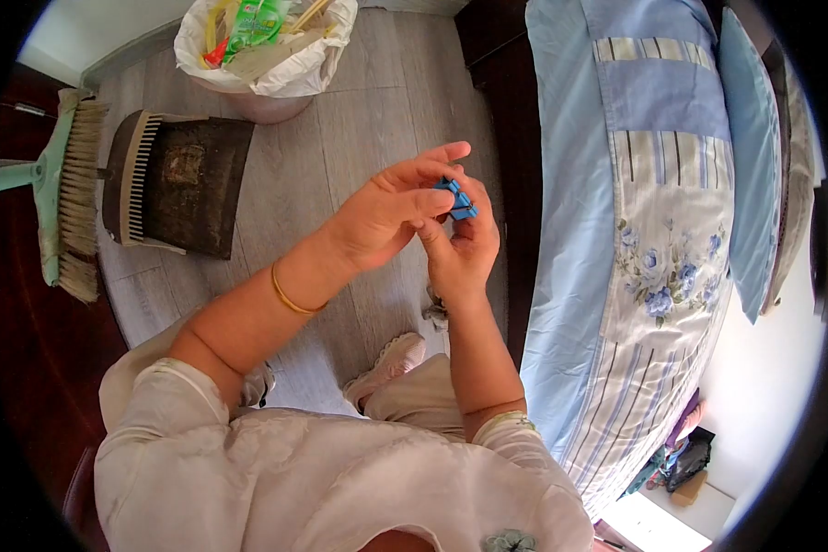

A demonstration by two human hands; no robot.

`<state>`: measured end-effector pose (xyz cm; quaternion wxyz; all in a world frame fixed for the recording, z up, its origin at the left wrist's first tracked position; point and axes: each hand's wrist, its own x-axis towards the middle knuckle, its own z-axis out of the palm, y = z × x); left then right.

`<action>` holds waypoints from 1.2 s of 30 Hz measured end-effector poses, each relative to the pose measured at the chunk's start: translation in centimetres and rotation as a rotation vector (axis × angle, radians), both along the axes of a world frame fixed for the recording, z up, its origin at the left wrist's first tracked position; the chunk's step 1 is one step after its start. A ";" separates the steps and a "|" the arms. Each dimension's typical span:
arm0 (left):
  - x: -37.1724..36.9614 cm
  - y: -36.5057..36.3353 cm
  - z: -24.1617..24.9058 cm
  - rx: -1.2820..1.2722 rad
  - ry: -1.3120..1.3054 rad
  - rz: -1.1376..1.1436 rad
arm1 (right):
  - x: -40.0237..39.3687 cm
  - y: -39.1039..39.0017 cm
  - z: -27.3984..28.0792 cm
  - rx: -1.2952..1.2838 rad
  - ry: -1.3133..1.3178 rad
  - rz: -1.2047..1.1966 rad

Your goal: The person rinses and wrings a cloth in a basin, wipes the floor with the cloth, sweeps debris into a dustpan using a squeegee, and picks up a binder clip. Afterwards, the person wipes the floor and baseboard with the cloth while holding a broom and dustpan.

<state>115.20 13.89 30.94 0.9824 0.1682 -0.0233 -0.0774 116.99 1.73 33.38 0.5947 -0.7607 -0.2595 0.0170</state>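
Grey floor [368,120] backs the dustpan [191,179] and bin [271,109]; the left hand [373,221] has its grip closed on a small blue piece [464,206], held midair, with the right hand [465,262] gripping it too; uneven pressure could make it slip and drop beside the bed [575,184].

Beyond our gold bracelet [292,296], our left hand [377,221] and right hand [462,262] meet, pinching, our forearms [239,336] angled inward.

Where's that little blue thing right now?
In the head view, the small blue object is just right of centre in the upper half, held between the left hand and the right hand.
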 end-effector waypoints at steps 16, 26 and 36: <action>0.8 0.5 -0.6 0.135 0.007 0.035 | 0.2 -0.2 0.6 0.085 0.359 -0.078; 1.6 1.3 -0.6 0.145 0.225 -0.057 | 0.9 -0.2 0.6 0.151 0.488 -0.039; 2.1 0.7 0.6 0.558 -0.131 0.282 | 3.0 -1.2 3.0 0.079 0.863 -0.040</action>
